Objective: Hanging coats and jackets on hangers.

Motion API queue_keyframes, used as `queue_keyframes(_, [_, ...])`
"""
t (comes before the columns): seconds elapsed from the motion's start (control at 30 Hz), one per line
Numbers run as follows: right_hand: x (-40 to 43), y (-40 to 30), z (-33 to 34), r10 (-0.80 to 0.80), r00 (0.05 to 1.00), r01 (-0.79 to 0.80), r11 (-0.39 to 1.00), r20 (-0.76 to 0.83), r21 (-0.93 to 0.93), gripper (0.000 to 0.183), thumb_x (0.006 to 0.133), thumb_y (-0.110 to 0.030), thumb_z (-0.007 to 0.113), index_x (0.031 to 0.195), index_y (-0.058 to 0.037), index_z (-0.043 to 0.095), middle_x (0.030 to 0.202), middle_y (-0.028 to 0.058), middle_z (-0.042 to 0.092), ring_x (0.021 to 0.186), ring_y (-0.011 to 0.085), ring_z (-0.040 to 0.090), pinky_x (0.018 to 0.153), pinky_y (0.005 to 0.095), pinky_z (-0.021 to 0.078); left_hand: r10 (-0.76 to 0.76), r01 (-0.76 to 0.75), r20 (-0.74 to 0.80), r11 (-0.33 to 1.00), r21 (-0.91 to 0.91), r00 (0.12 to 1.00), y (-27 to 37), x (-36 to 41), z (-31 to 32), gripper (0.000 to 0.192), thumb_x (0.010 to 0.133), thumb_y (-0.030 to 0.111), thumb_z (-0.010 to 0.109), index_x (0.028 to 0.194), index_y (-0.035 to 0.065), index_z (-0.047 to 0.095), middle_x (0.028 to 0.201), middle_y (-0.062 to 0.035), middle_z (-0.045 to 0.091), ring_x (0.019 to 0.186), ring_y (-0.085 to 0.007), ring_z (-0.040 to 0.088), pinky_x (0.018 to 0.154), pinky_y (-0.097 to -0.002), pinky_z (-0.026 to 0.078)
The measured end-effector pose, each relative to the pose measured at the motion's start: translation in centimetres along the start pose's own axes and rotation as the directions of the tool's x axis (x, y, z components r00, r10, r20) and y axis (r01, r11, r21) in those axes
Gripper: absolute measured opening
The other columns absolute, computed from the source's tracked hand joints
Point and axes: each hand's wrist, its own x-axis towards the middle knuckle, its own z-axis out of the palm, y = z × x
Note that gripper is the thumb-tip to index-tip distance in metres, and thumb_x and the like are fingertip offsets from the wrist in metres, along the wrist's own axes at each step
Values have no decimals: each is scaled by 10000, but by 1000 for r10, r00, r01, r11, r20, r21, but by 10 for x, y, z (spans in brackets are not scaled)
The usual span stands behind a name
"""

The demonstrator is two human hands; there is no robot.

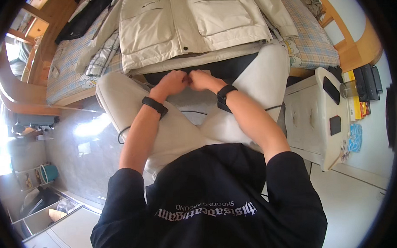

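Note:
My left hand (174, 82) and my right hand (200, 80) meet between my knees, their fingers curled and the fingertips close together. Whether anything small is pinched between them cannot be made out. Just beyond the hands lies a cream padded jacket (185, 22), spread front up on a bed with its hem towards me. It has two large flap pockets and a dark snap button (185, 48) near the hem. Dark material (245, 65) shows beneath that hem, behind my hands. Black bands circle both wrists.
The bed (308, 38) has a checked sheet and wooden frame; a black garment (83, 21) lies at its left. On the right, a white cabinet (321, 119) holds a phone (331, 90), a dark flat item (335, 125) and a glass (348, 89). A teal bucket (49, 172) is far left.

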Motion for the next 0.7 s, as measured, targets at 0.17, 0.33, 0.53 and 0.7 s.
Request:
queue_keyframes(0.17, [-3, 1, -1, -2, 1000, 2, 999, 12, -35, 294, 823, -147, 630, 1056, 6, 722, 1089, 262, 700, 1035, 413, 680, 881, 482, 550, -31, 31, 1, 1000, -1, 1000, -4, 0, 7, 214, 829, 227, 650, 892, 33, 718, 929, -200, 718, 923, -398, 681, 813, -500, 542])
queue_keyframes(0.33, [-12, -4, -6, 49, 996, -44, 997, 79, -63, 283, 837, -166, 634, 1057, -16, 729, 1093, 252, 702, 1063, 393, 676, 900, 481, 548, -38, 35, 42, 998, 56, 998, 2, 1, 12, 198, 834, 194, 641, 910, 29, 720, 940, -203, 717, 933, -400, 677, 826, -488, 540])
queue_keyframes(0.53, [-6, 6, -3, -94, 994, 98, 992, 55, -77, 284, 845, -186, 648, 1061, -22, 731, 1123, 235, 700, 1082, 386, 669, 921, 477, 540, 4, -8, 41, 993, 114, 999, -2, 4, 12, 172, 832, 156, 647, 884, 12, 725, 915, -206, 717, 908, -400, 678, 811, -474, 543])
queue_keyframes(0.7, [-2, 5, 5, -9, 1000, 8, 988, -8, -157, 252, 837, -147, 620, 1047, -91, 747, 1040, 198, 723, 1009, 380, 690, 882, 490, 545, -30, 28, 43, 998, 57, 999, 8, 2, 0, 184, 824, 164, 651, 890, 10, 726, 921, -216, 712, 908, -397, 681, 800, -476, 547])
